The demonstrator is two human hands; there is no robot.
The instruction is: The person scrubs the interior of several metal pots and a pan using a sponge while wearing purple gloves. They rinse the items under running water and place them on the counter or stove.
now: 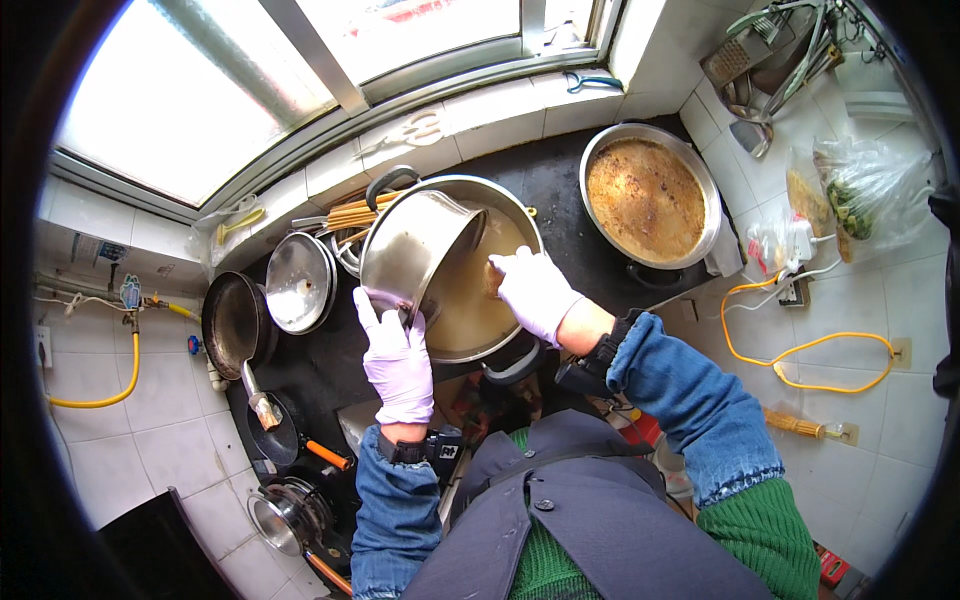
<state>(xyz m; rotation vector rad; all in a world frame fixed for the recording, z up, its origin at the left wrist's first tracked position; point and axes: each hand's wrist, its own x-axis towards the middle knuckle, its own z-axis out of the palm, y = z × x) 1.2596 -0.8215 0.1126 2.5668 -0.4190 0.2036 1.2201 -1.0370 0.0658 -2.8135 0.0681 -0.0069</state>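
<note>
A large two-handled steel pot (528,211) stands on the dark counter, holding cloudy tan liquid (466,307). Tilted inside it is a smaller stainless steel pot (409,240), its mouth turned to the right. My left hand (397,367), in a pale lilac glove, grips the smaller pot by its near rim. My right hand (534,292), gloved the same way, is over the liquid with the fingers closed on a small brown scrubber-like piece (492,280). The hand covers most of that piece, so its exact kind is unclear.
Right on the counter stands a wide pot (646,202) of brown, frothy liquid. Pot lids (298,281), a dark frying pan (231,319) and a small pan (279,439) are at left. Chopsticks (360,217) lie behind the large pot. Scissors (420,129) rest on the sill.
</note>
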